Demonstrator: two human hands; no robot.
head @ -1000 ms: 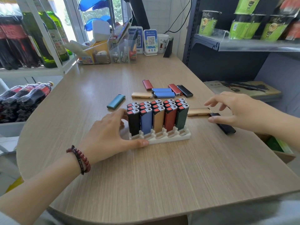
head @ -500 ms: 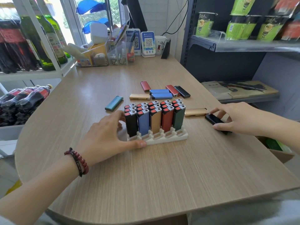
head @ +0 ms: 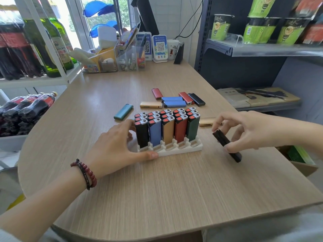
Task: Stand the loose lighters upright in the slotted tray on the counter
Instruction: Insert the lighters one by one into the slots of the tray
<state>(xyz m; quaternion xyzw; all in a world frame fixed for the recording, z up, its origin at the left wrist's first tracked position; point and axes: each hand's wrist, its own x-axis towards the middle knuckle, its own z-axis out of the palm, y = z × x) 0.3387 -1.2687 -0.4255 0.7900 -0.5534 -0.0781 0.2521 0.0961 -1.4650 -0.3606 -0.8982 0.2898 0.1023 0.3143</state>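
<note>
Worked at a rounded wood-grain counter (head: 157, 189) in a small shop. Faced a white rack (head: 60, 67) of green bottles (head: 52, 55) on the left, packed cola bottles (head: 26, 109) below it, and a dark shelf (head: 262, 49) of green cups (head: 222, 27) on the right. Saw QR-code stands (head: 160, 48) and clear organisers (head: 131, 60) along the far edge.

Found a white slotted tray (head: 180, 151) mid-counter. Saw upright lighters (head: 168, 131) in it in three rows of five, the front row black, blue, gold, red and green. Saw loose lighters (head: 173, 101) lying flat behind it in gold, blue, red and black. Noted a teal lighter (head: 123, 111) off to the left and a gold lighter (head: 207, 121) just beside the tray's right end.

Held the tray's left end with the left hand (head: 115, 147), thumb along the front edge and fingers curved against the end lighter. Pinched a black lighter (head: 227, 145) between thumb and fingertips of the right hand (head: 253, 131), clear of the counter, tilted, right of the tray.

Half a second before, had that lighter flat on the counter under the fingers; since then raised and tipped it. Kept the left hand in place.
</note>
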